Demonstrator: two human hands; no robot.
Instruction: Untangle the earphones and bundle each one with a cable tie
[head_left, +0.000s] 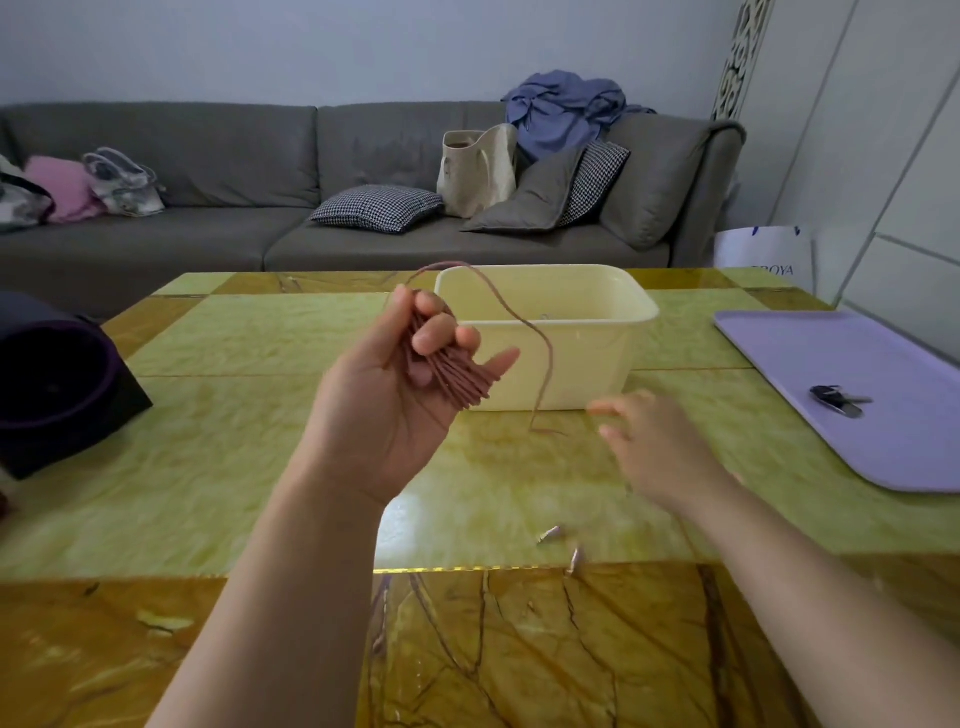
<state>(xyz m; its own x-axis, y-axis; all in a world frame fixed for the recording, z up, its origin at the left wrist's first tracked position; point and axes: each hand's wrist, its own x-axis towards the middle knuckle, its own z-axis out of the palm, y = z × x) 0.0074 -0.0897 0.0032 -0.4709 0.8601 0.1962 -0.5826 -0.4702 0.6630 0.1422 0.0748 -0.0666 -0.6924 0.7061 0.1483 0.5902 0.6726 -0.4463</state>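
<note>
Left hand (379, 415) is holding up, palm toward the camera, above the middle of the yellow-green marbled stone table (234, 467). Its fingers are curling round a dusty-red earphone cable (457, 376) wound into a flat bundle of loops, with the thumb (402, 304) pressing at the top and the little finger sticking out straight to the right.

One loose strand (540, 338) of the same cable is arcing up out of the fist, passing in front of the cream rectangular plastic tub (587, 364) and dropping until its end is touching the tabletop just before the tub.

Right hand (654, 441) is hovering low over the table, right of the strand's end and apart from it. Fingers are stretching out toward the left, relaxed. The hand is motion-blurred, so finer detail is not readable.

Two small pale earbud-like pieces (550, 534) are showing near the front of the table, blurred. Whether they are lying or hanging, cannot tell.

A lilac flat tray (831, 353) is sitting at far right, carrying a bunch of keys (837, 400). A black box (52, 379) is sitting at far left. A grey fabric sofa (234, 156) is standing behind the table.
</note>
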